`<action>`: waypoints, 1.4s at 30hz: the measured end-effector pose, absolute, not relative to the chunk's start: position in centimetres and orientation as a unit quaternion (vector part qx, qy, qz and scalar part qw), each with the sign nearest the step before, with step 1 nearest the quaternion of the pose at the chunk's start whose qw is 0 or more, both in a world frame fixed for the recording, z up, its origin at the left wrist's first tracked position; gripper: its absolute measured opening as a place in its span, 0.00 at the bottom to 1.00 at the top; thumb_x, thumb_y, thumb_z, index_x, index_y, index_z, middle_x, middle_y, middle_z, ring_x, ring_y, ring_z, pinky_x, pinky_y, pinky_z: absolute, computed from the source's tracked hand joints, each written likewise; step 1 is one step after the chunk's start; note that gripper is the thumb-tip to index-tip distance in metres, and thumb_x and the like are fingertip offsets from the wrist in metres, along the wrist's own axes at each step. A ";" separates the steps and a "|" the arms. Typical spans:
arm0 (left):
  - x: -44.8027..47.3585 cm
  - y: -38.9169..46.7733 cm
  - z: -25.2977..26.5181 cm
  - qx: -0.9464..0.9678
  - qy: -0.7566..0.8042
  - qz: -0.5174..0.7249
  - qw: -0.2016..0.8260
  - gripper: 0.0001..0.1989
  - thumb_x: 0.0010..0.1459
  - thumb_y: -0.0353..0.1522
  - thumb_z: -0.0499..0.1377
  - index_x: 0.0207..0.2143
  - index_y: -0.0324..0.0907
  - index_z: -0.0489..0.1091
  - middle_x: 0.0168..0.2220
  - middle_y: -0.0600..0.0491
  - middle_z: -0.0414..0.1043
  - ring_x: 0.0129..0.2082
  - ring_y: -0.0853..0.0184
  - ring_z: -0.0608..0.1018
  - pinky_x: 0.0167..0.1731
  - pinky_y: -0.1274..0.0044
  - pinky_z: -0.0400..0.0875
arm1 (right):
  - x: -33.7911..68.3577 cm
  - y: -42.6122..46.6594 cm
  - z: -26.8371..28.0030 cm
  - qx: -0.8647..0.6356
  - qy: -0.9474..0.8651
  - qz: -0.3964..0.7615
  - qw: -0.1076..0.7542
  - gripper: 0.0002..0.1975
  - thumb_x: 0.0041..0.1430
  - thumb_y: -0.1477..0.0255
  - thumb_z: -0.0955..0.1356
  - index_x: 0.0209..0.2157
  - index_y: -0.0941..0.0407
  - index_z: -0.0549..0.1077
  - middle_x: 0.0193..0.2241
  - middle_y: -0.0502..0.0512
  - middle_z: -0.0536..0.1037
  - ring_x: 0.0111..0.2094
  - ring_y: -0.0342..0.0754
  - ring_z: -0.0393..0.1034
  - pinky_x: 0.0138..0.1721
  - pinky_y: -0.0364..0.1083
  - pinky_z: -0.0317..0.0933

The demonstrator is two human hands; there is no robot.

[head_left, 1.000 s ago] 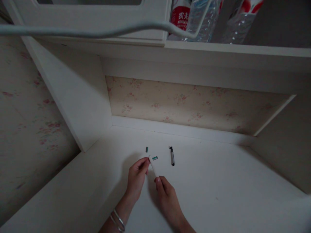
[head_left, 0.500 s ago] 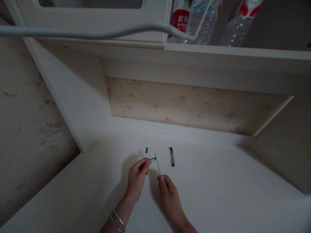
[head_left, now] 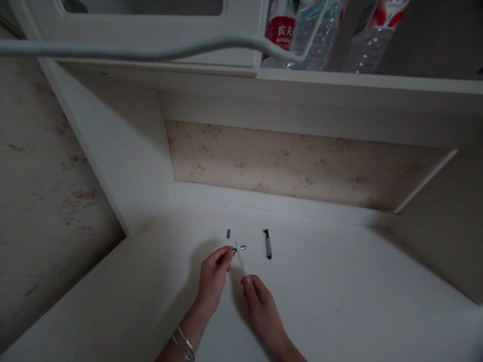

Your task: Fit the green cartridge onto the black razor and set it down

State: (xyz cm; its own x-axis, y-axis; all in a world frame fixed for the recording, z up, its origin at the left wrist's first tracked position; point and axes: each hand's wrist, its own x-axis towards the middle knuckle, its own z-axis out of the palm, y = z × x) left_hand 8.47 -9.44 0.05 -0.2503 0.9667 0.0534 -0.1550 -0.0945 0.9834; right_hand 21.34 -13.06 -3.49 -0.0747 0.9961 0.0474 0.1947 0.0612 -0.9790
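Observation:
My left hand (head_left: 213, 274) pinches a small shiny green-and-silver piece (head_left: 234, 250) between thumb and fingertips. In my right hand (head_left: 261, 306), closed around its lower end, is a thin white stick (head_left: 242, 262) with a small bent tip. The stick's upper part lies close beside the piece in my left fingers; whether they touch I cannot tell. Just right of the stick is a separate small green-and-silver piece (head_left: 243, 247). Farther back, a short dark green piece (head_left: 228, 234) lies on the table. A slim black-and-grey tool (head_left: 268, 245) lies to the right.
The white tabletop (head_left: 339, 271) is bounded by a left side panel (head_left: 124, 151) and a back ledge (head_left: 283, 200). Overhead is a shelf (head_left: 339, 83) with plastic bottles (head_left: 315, 35). A pale curved bar (head_left: 151, 52) crosses the upper left.
The white stick and right hand have shifted slightly left. The green-and-silver strip, longer before, now shows as a short piece in my left fingers and another right of the stick.

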 end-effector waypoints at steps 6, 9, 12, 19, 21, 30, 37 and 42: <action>8.5 -9.3 -0.3 0.401 0.495 0.621 0.456 0.20 0.49 0.45 0.61 0.36 0.37 0.75 0.21 0.56 0.64 0.22 0.71 0.62 0.22 0.80 0.56 | 21.3 -13.2 -2.9 -0.526 -0.565 0.438 0.461 0.20 0.61 0.55 0.59 0.28 0.56 0.69 0.22 0.48 0.65 0.25 0.46 0.59 0.26 0.41 0.54; 8.4 -9.4 -0.3 0.396 0.495 0.620 0.462 0.21 0.48 0.45 0.62 0.36 0.38 0.75 0.22 0.55 0.65 0.22 0.72 0.62 0.22 0.80 0.56 | 21.4 -13.1 -2.7 -0.535 -0.561 0.430 0.462 0.20 0.61 0.55 0.59 0.28 0.55 0.68 0.21 0.48 0.64 0.25 0.46 0.59 0.26 0.42 0.54; 8.4 -9.4 -0.1 0.398 0.491 0.620 0.464 0.20 0.47 0.46 0.62 0.34 0.38 0.76 0.21 0.57 0.64 0.21 0.72 0.61 0.21 0.80 0.55 | 21.4 -13.2 -2.8 -0.513 -0.590 0.438 0.443 0.20 0.61 0.55 0.59 0.29 0.56 0.70 0.22 0.48 0.65 0.25 0.46 0.60 0.26 0.41 0.54; 8.4 -9.3 -0.1 0.380 0.485 0.621 0.485 0.20 0.48 0.44 0.62 0.36 0.37 0.75 0.23 0.55 0.66 0.21 0.73 0.60 0.21 0.81 0.55 | 21.9 -12.8 -2.5 -0.551 -0.569 0.400 0.461 0.20 0.61 0.55 0.59 0.28 0.56 0.69 0.22 0.48 0.66 0.26 0.46 0.61 0.27 0.42 0.54; 8.4 -9.4 -0.1 0.386 0.483 0.619 0.484 0.20 0.48 0.44 0.62 0.36 0.37 0.75 0.22 0.56 0.65 0.21 0.73 0.60 0.21 0.81 0.54 | 21.8 -13.0 -2.3 -0.537 -0.586 0.411 0.447 0.20 0.61 0.55 0.59 0.29 0.56 0.70 0.22 0.49 0.66 0.26 0.47 0.61 0.27 0.42 0.54; 8.5 -9.4 -0.1 0.368 0.480 0.623 0.496 0.21 0.47 0.45 0.63 0.37 0.38 0.74 0.24 0.55 0.67 0.21 0.74 0.60 0.21 0.81 0.54 | 21.9 -13.1 -2.4 -0.548 -0.578 0.401 0.452 0.20 0.62 0.56 0.58 0.28 0.56 0.68 0.22 0.48 0.65 0.26 0.46 0.60 0.27 0.41 0.54; 8.3 -9.3 -0.5 0.397 0.480 0.625 0.470 0.16 0.51 0.42 0.61 0.33 0.37 0.73 0.20 0.59 0.59 0.21 0.73 0.58 0.21 0.81 0.53 | 21.6 -13.2 -2.1 -0.519 -0.610 0.421 0.425 0.20 0.63 0.56 0.58 0.29 0.57 0.69 0.22 0.48 0.66 0.26 0.46 0.61 0.28 0.41 0.53; 8.3 -9.3 -0.8 0.375 0.479 0.627 0.487 0.18 0.50 0.43 0.62 0.37 0.38 0.73 0.23 0.57 0.63 0.21 0.74 0.59 0.21 0.81 0.53 | 21.9 -13.1 -1.9 -0.528 -0.604 0.412 0.432 0.20 0.63 0.56 0.57 0.29 0.56 0.68 0.22 0.48 0.65 0.26 0.46 0.60 0.28 0.41 0.53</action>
